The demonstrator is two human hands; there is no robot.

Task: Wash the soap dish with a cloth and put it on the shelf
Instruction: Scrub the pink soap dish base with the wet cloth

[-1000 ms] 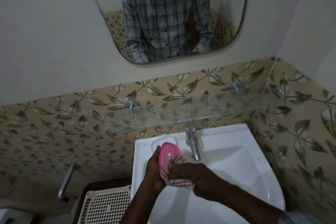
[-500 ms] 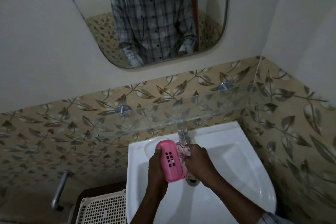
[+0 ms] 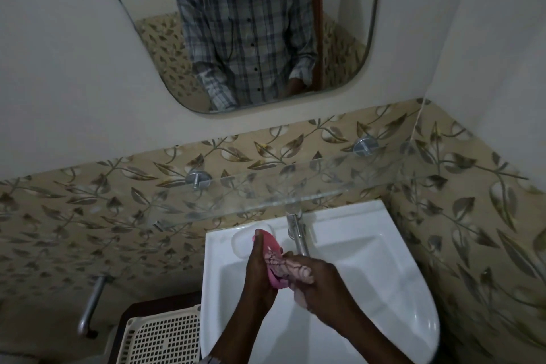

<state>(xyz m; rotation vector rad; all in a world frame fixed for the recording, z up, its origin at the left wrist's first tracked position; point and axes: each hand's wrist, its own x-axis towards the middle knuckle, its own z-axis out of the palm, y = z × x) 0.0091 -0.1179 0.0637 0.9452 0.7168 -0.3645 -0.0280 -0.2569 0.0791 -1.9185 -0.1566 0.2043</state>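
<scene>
Over the white washbasin [image 3: 372, 263], the left hand [image 3: 260, 275] grips the pink soap dish [image 3: 271, 242] on edge, thumb at its top end. The right hand [image 3: 325, 289] presses a bunched striped cloth [image 3: 295, 267] against the dish's face. The tap [image 3: 297, 233] stands at the dish's 1 o'clock, and the glass shelf [image 3: 280, 190] lies at 12 o'clock, apart.

Over the sink [image 3: 384, 275], before the tap [image 3: 297, 230] at its back, the left hand [image 3: 260, 275] holds the soap dish [image 3: 272, 248], the right hand [image 3: 325, 289] grips the cloth [image 3: 295, 267] against it, the shelf [image 3: 266, 195] hangs above and a basket [image 3: 159, 340] sits left.
</scene>
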